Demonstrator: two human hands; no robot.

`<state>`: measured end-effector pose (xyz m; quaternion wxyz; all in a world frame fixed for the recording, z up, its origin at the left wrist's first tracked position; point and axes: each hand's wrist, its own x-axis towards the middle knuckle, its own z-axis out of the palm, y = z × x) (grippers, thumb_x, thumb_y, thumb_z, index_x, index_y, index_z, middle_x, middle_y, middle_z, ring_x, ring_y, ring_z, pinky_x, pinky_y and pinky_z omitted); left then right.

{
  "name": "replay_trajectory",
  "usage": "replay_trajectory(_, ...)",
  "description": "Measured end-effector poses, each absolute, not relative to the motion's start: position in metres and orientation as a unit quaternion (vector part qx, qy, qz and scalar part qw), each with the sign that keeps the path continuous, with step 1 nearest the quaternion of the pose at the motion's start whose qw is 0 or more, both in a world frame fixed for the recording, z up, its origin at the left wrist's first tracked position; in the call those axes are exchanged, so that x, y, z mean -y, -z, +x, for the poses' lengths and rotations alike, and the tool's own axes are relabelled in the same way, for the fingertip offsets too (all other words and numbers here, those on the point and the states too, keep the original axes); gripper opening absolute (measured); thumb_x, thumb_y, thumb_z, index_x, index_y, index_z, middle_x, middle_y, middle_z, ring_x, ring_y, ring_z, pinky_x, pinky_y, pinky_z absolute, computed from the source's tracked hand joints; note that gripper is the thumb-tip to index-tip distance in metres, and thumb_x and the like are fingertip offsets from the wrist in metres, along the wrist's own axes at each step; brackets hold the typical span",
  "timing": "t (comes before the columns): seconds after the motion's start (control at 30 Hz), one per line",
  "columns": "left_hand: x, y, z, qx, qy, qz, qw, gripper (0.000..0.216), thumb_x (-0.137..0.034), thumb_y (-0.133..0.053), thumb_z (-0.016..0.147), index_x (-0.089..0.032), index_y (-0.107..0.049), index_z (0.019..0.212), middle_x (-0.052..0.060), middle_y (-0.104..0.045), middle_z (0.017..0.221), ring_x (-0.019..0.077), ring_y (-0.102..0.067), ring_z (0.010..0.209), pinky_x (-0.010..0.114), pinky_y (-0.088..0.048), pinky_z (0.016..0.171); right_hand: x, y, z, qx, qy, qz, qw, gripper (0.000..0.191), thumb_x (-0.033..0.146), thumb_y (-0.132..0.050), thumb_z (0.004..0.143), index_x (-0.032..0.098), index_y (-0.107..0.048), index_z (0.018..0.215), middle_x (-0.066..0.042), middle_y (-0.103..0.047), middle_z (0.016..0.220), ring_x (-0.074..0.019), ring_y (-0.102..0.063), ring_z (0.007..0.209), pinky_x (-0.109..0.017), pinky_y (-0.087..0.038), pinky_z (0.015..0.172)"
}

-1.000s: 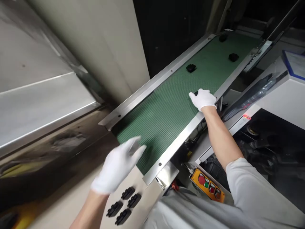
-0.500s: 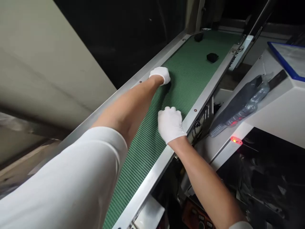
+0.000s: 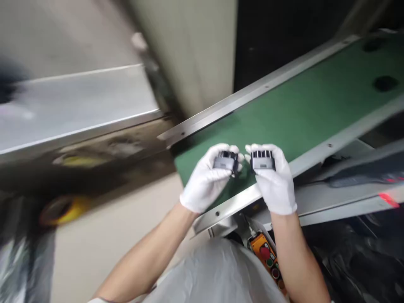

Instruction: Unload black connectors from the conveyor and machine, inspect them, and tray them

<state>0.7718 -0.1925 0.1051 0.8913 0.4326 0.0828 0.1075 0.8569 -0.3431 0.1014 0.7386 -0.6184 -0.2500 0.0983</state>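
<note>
White gloves cover both of my hands, which are side by side above the near end of a green conveyor belt (image 3: 284, 113). My left hand (image 3: 205, 181) is closed around a small black ribbed plastic part (image 3: 226, 160). A similar black plastic part (image 3: 262, 160), with several dark prongs or slots along its top, is gripped between thumb and fingers of my right hand (image 3: 277, 185). The two parts are a short gap apart. Farther along the belt lie two dark pieces, one nearer (image 3: 385, 83) and one at the far end (image 3: 374, 43), both blurred.
Metal rails (image 3: 243, 198) edge the belt. An orange control box (image 3: 268, 259) with several buttons hangs below my right forearm. At left are a grey metal surface (image 3: 78, 105) and a yellow tape roll (image 3: 67, 209), blurred. A dark tool-like object (image 3: 362, 172) lies at right.
Both hands have come back from farther along the belt toward my body, and the black parts now show in them. My view has swung left.
</note>
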Motion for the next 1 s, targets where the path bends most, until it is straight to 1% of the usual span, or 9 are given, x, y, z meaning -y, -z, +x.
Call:
replay_trajectory(0.13,0.173,-0.077,0.648,-0.185,-0.163,0.34,0.907,0.054,-0.024,-0.094,0.063,-0.031,-0.066,0.109,-0.001,-0.069,0.12,0.0227,-0.067,0.116,0.038,-0.056,0.103,0.283,-0.075,0.736,0.242,-0.216,-0.539,0.777,0.038,0.023,-0.063,0.084,0.033,-0.05,0.118,-0.005,-0.068,0.13,-0.0269,-0.064,0.131,-0.059,-0.052,0.115)
replay_trajectory(0.3,0.126,-0.058,0.529,-0.211,-0.243,0.329,0.887,0.051,-0.033,-0.096,0.066,-0.03,-0.066,0.108,0.003,-0.069,0.128,0.0292,-0.062,0.129,0.048,-0.052,0.112,0.219,-0.056,0.627,0.242,-0.265,-0.58,0.731,0.038,0.035,-0.072,0.085,0.033,-0.049,0.115,-0.006,-0.068,0.125,-0.0273,-0.066,0.126,-0.059,-0.055,0.112)
replay_trajectory(0.4,0.102,-0.053,0.467,-0.224,-0.274,0.318,0.88,0.047,-0.028,-0.094,0.069,-0.029,-0.066,0.108,0.003,-0.07,0.126,0.0287,-0.063,0.128,0.049,-0.051,0.113,0.191,-0.054,0.574,0.254,-0.282,-0.598,0.706,0.04,0.037,-0.077,0.082,0.032,-0.052,0.112,-0.006,-0.07,0.122,-0.0271,-0.068,0.122,-0.056,-0.057,0.109)
replay_trajectory(0.53,0.078,-0.048,0.396,-0.236,-0.317,0.327,0.859,0.045,-0.017,-0.089,0.073,-0.03,-0.066,0.11,0.001,-0.071,0.124,0.0266,-0.064,0.127,0.045,-0.054,0.112,0.163,-0.051,0.506,0.269,-0.286,-0.62,0.679,0.043,0.034,-0.082,0.078,0.032,-0.054,0.111,-0.005,-0.071,0.121,-0.0268,-0.067,0.124,-0.054,-0.056,0.112)
replay_trajectory(0.67,0.059,-0.046,0.344,-0.267,-0.336,0.368,0.825,0.044,-0.012,-0.08,0.079,-0.03,-0.064,0.116,0.001,-0.07,0.128,0.0271,-0.064,0.128,0.048,-0.053,0.114,0.139,-0.05,0.453,0.284,-0.274,-0.657,0.642,0.04,0.034,-0.079,0.08,0.031,-0.056,0.112,-0.006,-0.073,0.122,-0.0283,-0.068,0.124,-0.053,-0.058,0.109)
replay_trajectory(0.73,0.051,-0.044,0.328,-0.297,-0.35,0.409,0.788,0.047,-0.009,-0.074,0.08,-0.031,-0.064,0.12,0.001,-0.069,0.13,0.027,-0.063,0.13,0.048,-0.051,0.116,0.127,-0.052,0.434,0.307,-0.246,-0.676,0.623,0.038,0.027,-0.077,0.079,0.03,-0.059,0.113,-0.005,-0.074,0.121,-0.0283,-0.068,0.125,-0.053,-0.057,0.111)
replay_trajectory(0.8,0.043,-0.042,0.317,-0.319,-0.368,0.457,0.744,0.05,-0.004,-0.068,0.078,-0.03,-0.065,0.121,0.001,-0.07,0.13,0.027,-0.062,0.132,0.048,-0.047,0.12,0.114,-0.054,0.418,0.34,-0.198,-0.711,0.583,0.038,0.019,-0.071,0.08,0.03,-0.063,0.116,-0.004,-0.074,0.124,-0.028,-0.067,0.126,-0.052,-0.053,0.116)
replay_trajectory(0.9,0.029,-0.036,0.311,-0.34,-0.371,0.509,0.699,0.052,-0.001,-0.061,0.074,-0.027,-0.067,0.119,0.002,-0.071,0.128,0.0281,-0.061,0.131,0.048,-0.044,0.123,0.096,-0.052,0.402,0.4,-0.154,-0.757,0.493,0.054,0.011,-0.058,0.08,0.029,-0.064,0.131,-0.005,-0.069,0.138,-0.0297,-0.063,0.133,-0.053,-0.047,0.122)
replay_trajectory(1.0,0.014,-0.029,0.309,-0.343,-0.342,0.518,0.705,0.059,-0.002,-0.053,0.07,-0.025,-0.067,0.123,0.002,-0.071,0.13,0.0278,-0.06,0.133,0.046,-0.045,0.122,0.084,-0.045,0.397,0.436,-0.167,-0.777,0.422,0.072,0.009,-0.052,0.079,0.026,-0.054,0.149,-0.006,-0.061,0.151,-0.031,-0.055,0.143,-0.054,-0.044,0.125)
